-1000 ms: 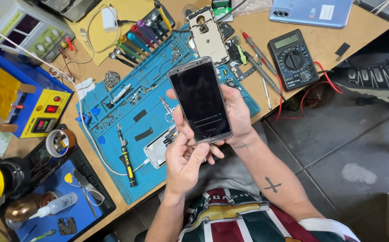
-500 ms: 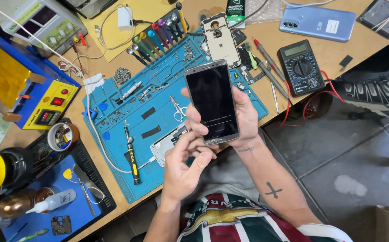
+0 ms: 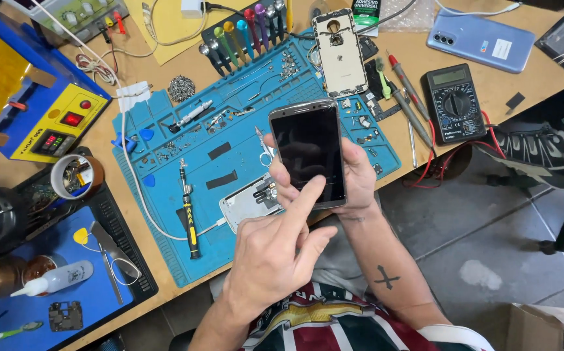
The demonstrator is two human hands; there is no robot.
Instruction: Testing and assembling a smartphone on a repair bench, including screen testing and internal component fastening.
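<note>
My right hand (image 3: 361, 185) holds a grey smartphone (image 3: 308, 146) with a dark, unlit screen, face up, over the near edge of the blue work mat (image 3: 165, 195). Its fingers wrap the phone's right side and back. My left hand (image 3: 275, 257) is just below it, with the index finger stretched out and its tip touching the lower part of the screen. The other fingers of that hand are curled. Under the phone, on the mat, lies a white opened phone part (image 3: 248, 203).
On the mat lie a yellow-and-black screwdriver (image 3: 190, 224), small screws and a rack of coloured screwdrivers (image 3: 243, 32). An opened phone frame (image 3: 339, 52), a multimeter (image 3: 452, 103) and a blue phone (image 3: 480, 40) lie beyond. A blue-and-yellow machine (image 3: 48, 123) and tape roll (image 3: 74, 175) stand left.
My left hand has shifted from under the phone's bottom edge and its index finger now rests on the screen. The phone stays in my right hand; the view has swung slightly.
</note>
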